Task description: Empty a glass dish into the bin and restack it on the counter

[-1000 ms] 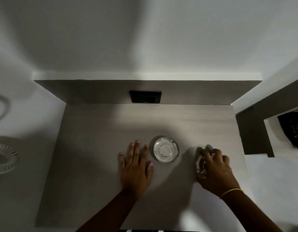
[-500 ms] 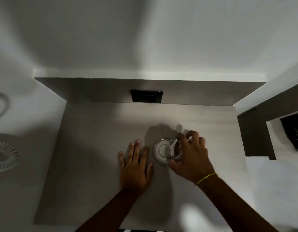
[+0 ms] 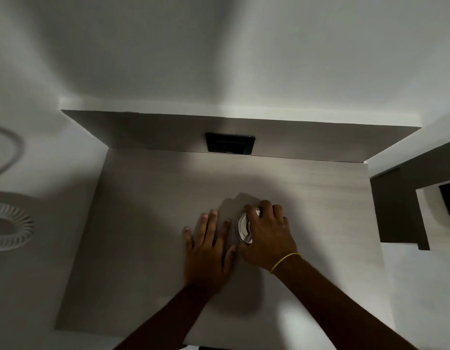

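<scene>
Resting on the grey counter (image 3: 148, 248) near its middle, the glass dish (image 3: 242, 229) sat mostly hidden under the right hand (image 3: 268, 236), whose fingers (image 3: 251, 210) curled over the rim with the thumb down the near side; only a crescent of clear glass showed at the left edge. That hand was closed around the dish, gripping it from above. Whether one dish lay there or two nested together I could not tell, since the hand covered most of it. What glass showed looked clear, and I saw nothing inside it, though the light was dim.

Judging by that, the emptying looked finished and the task stood at its last step, setting the dish down in its stack; what seemed left was to let go and draw the hand away.

Just beside the dish, the left hand (image 3: 208, 251) lay flat on the counter, palm down, fingers spread, holding nothing. On the back panel sat a black socket plate (image 3: 230, 143). No bin that I could be sure of was in sight.
</scene>
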